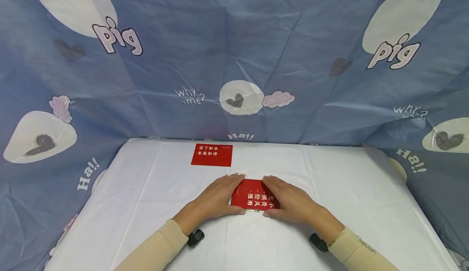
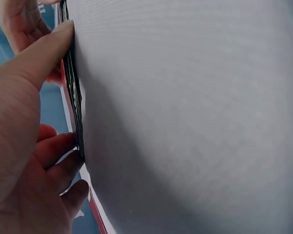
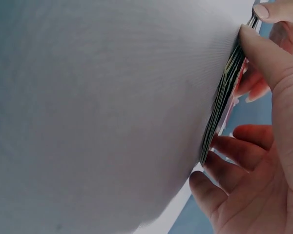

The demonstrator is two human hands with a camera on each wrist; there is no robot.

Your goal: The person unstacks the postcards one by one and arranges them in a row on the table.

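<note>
A thin stack of red cards [image 1: 250,193] with pale printed characters lies on the white-covered table between both hands. My left hand [image 1: 219,197] holds its left end, thumb at the near edge and fingers toward the far edge. My right hand [image 1: 293,201] holds the right end the same way, its fingers covering that corner. From the right wrist view, the stack's side [image 3: 225,83] shows several dark and pale layers, with the right thumb [image 3: 263,53] against it. The left wrist view shows the left thumb [image 2: 49,51] on the same layered edge.
Behind the stack, a flat red card [image 1: 211,160] with pale characters lies near the table's back edge. White cloth [image 1: 154,234] covers the table. A blue printed curtain [image 1: 205,59] hangs at the back and sides. Dark wrist cameras [image 1: 196,237] sit under the forearms.
</note>
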